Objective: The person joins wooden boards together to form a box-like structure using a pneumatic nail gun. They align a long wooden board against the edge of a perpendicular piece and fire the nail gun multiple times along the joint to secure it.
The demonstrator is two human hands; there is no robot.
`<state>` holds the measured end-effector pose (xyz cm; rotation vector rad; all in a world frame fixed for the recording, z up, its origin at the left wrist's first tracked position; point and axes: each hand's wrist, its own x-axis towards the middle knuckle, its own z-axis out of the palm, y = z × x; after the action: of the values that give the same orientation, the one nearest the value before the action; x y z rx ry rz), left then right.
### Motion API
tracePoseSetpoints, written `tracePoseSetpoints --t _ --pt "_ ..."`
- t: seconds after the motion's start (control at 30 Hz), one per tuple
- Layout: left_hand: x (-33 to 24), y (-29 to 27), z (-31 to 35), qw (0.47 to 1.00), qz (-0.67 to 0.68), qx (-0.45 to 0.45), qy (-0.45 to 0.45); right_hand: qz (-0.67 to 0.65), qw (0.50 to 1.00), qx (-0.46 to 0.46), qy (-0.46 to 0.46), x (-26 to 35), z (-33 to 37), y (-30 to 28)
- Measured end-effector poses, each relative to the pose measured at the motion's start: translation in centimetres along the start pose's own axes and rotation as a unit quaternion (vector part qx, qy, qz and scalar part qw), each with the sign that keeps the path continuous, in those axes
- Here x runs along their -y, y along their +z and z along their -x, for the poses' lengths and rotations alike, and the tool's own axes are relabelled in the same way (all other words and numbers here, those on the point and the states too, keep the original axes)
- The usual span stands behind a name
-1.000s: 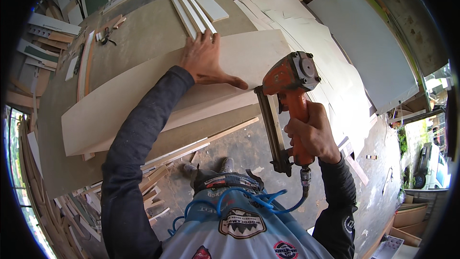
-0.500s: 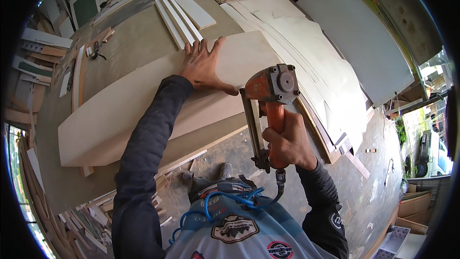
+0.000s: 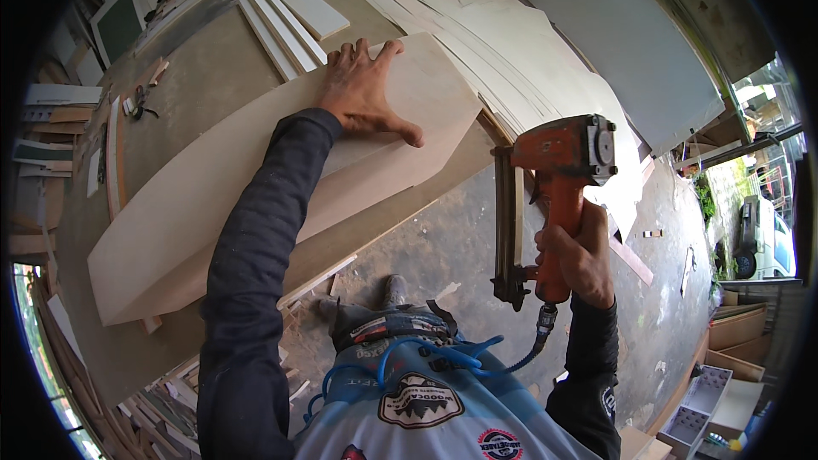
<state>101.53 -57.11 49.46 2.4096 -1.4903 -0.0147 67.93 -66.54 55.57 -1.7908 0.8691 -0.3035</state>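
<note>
My right hand [image 3: 579,251] is wrapped around the handle of an orange nail gun [image 3: 562,192]. The gun hangs upright above the floor, to the right of the work and apart from it. A long, pale, box-like wooden piece [image 3: 213,153] lies slantwise on a flat brown board [image 3: 200,60]. Across the top of its right part spreads my left hand [image 3: 362,98]. Its fingers bend at the far edge and the thumb points toward the near edge, gripping the piece; the fingertips are partly hidden. A blue air hose [image 3: 400,349] lies against my shirt and joins the gun's base.
White strips [image 3: 281,30] and a short white board [image 3: 313,8] lie beyond the piece. Large white sheets [image 3: 503,43] are stacked at the right, beside a grey panel [image 3: 618,51]. Offcuts [image 3: 158,417] pile up at lower left. Black-handled scissors [image 3: 141,106] lie farther left.
The nail gun has moved right, away from the wooden piece, in my right hand. My left hand stays on the piece. The whole view has shifted and turned slightly.
</note>
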Motion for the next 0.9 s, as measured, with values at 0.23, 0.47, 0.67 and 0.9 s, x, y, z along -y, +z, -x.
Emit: tracePoseSetpoints --t 0.23,0.47,0.67,0.9 --pt "0.5 -0.2 0.1 1.000 0.012 0.010 0.003 -0.020 0.999 0.021 0.025 0.9 -1.5 -0.1" --pt "0.4 0.1 0.2 1.000 0.008 0.011 -0.004 0.045 0.993 0.103 -0.024 4.7 -4.1 -0.1" --pt "-0.1 -0.5 0.0 0.999 0.007 0.035 -0.009 0.075 0.989 0.128 -0.020 4.7 -5.6 -0.9" --pt "0.2 -0.3 0.2 0.999 -0.015 0.028 -0.009 -0.005 1.000 -0.015 0.016 5.5 -6.0 -2.7"
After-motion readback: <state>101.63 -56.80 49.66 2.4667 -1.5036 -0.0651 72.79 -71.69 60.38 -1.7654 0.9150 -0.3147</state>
